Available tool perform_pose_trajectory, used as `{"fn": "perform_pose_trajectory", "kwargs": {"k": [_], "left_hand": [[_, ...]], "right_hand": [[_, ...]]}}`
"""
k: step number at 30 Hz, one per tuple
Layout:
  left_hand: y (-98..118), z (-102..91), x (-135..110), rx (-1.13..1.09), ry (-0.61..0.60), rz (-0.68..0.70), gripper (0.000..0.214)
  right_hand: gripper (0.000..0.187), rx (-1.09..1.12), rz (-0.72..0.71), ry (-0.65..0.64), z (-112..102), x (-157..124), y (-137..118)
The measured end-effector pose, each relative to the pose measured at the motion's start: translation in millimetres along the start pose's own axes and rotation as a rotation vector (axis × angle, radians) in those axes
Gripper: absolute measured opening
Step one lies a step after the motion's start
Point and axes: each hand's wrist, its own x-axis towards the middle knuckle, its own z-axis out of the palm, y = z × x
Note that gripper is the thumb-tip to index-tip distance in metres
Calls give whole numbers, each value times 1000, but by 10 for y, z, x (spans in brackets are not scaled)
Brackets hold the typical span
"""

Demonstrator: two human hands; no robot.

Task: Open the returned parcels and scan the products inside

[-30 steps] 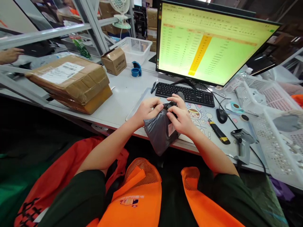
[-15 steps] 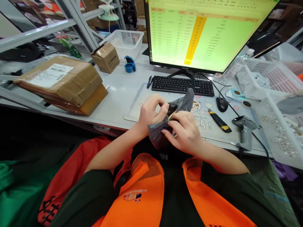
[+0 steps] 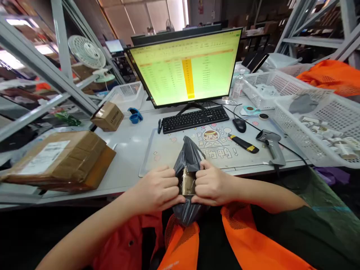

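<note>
A dark grey plastic bag (image 3: 189, 155) is held over my lap, just off the front edge of the desk. My left hand (image 3: 159, 189) is closed on the left side of its opening, and my right hand (image 3: 212, 184) grips the right side. Between my hands the bag gapes, and a shiny gold-brown packet (image 3: 188, 182) shows inside, partly covered by the plastic. What the packet holds cannot be seen.
A keyboard (image 3: 195, 119), mouse (image 3: 239, 125), utility knife (image 3: 243, 143) and barcode scanner (image 3: 272, 144) lie before the monitor (image 3: 188, 71). Cardboard boxes (image 3: 84, 157) stand at left. White baskets (image 3: 312, 131) line the right side. A desk mat (image 3: 165, 153) lies in front.
My hands have pulled the bag's opening apart, exposing the gold-brown packet. Both hands now grip opposite sides of the opening. The view has tilted up, showing more of the room.
</note>
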Motion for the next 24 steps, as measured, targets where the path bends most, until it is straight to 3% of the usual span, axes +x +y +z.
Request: {"fn": "perform_pose_trajectory", "kwargs": {"k": [3, 7, 9, 11, 14, 17, 19, 21, 24], "left_hand": [[-201, -17, -283, -41, 91, -60, 43], [-539, -176, -808, -32, 484, -328, 51], [-554, -162, -934, -75, 601, -406, 51], [-428, -37, -863, -195, 579, -408, 42], [-81, 263, -482, -348, 513, -427, 21], [259, 535, -93, -346, 451, -481, 65], [414, 674, 63, -319, 416, -522, 74], [497, 787, 141, -333, 446, -545, 51], [485, 899, 193, -349, 603, -466, 23]], "right_hand": [[42, -13, 14, -3, -128, -202, 23], [40, -39, 122, 113, -388, -523, 128], [41, -52, 153, 147, -456, -585, 187], [42, -61, 154, 155, -437, -557, 221], [43, -102, 183, 159, -290, -429, 214], [42, -158, 254, 175, -159, -335, 167], [29, -137, 307, 181, -156, -319, 133], [6, -92, 330, 139, -238, -314, 104], [30, -160, 299, -57, -469, -249, 87]]}}
